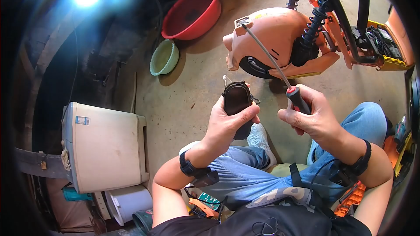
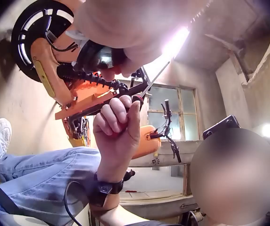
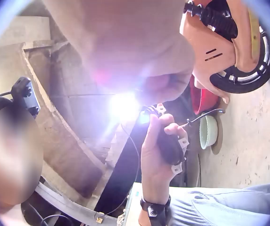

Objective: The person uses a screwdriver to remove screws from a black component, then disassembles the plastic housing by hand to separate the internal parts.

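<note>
In the head view my left hand point(image 1: 225, 124) grips a black oval part point(image 1: 236, 98) with small tabs along its edge and a short wire at its top. My right hand point(image 1: 316, 116) holds a screwdriver by its black and red handle point(image 1: 299, 100); the shaft point(image 1: 267, 54) points up and left, its tip overlapping a small bracket point(image 1: 242, 21) on the orange fender in this view. Whether they touch, I cannot tell. In the right wrist view the left hand point(image 3: 156, 160) holds the black part point(image 3: 171, 148), a cable sticking out beside it.
An orange vehicle body point(image 1: 284, 26) with a wheel and shock absorbers stands ahead on the right. A red basin point(image 1: 192, 13) and a pale green basin point(image 1: 165, 57) sit on the floor. At left stands a white box point(image 1: 107, 146), with a white bucket point(image 1: 129, 203) below it.
</note>
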`<state>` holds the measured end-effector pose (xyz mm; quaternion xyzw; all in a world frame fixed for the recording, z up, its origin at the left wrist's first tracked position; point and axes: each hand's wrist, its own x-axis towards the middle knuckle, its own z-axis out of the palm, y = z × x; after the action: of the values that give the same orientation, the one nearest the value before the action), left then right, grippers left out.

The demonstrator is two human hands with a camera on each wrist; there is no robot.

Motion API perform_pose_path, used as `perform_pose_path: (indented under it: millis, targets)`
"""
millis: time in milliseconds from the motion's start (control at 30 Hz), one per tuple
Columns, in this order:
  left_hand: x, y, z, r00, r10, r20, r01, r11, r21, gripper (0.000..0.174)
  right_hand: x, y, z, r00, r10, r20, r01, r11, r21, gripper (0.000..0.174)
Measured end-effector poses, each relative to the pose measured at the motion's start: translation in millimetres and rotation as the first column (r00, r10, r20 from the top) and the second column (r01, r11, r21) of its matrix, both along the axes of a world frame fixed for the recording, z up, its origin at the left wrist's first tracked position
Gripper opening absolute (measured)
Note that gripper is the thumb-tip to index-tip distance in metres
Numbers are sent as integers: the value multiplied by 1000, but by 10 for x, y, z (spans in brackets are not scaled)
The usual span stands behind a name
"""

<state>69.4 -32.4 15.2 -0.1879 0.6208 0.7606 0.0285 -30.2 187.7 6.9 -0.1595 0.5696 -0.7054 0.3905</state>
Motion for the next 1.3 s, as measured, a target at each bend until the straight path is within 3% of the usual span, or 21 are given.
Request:
perform_pose_path:
  millis: [133, 267, 333, 567, 667, 867, 933, 1067, 1167, 1300]
  targets:
    - [7, 26, -9, 997, -47, -55, 41, 994, -101, 65, 3, 13, 58, 1000, 24, 9, -25, 1000, 8, 29]
    - [12, 79, -25, 994, -16, -105, 6, 996, -93, 65, 15, 17, -24, 1000, -15, -24, 14, 999, -45, 28]
    - [0, 36, 10, 997, -53, 50, 53, 999, 10, 68, -3, 32, -11, 999, -16, 28, 17, 999, -34, 31]
    - [17, 58, -47, 990, -136, -40, 129, 981, -145, 65, 15, 28, 29, 999, -11, 31, 11, 1000, -14, 35]
    - [26, 33, -29, 981, -193, -15, 192, 980, -57, 65, 8, 28, -6, 1000, -15, 20, 16, 1000, -23, 36]
    - [25, 83, -3, 960, -263, 93, 274, 952, -139, 56, 8, 32, 33, 1000, -7, 12, 7, 1000, -4, 33]
    - [45, 72, -128, 933, -355, -60, 319, 892, -319, 54, 11, 37, 18, 1000, -27, -13, 27, 1000, 11, 31]
    - [50, 71, -170, 896, -439, -70, 366, 817, -446, 54, 12, 31, 53, 998, -43, -43, 42, 999, -9, 31]
    - [51, 80, -207, 872, -481, -90, 364, 761, -537, 62, 11, 27, 35, 1000, -14, 28, 15, 1000, -17, 35]
    - [45, 71, -132, 844, -536, 25, 441, 667, -601, 73, 43, -8, -51, 998, 11, -60, -17, 994, -105, 34]
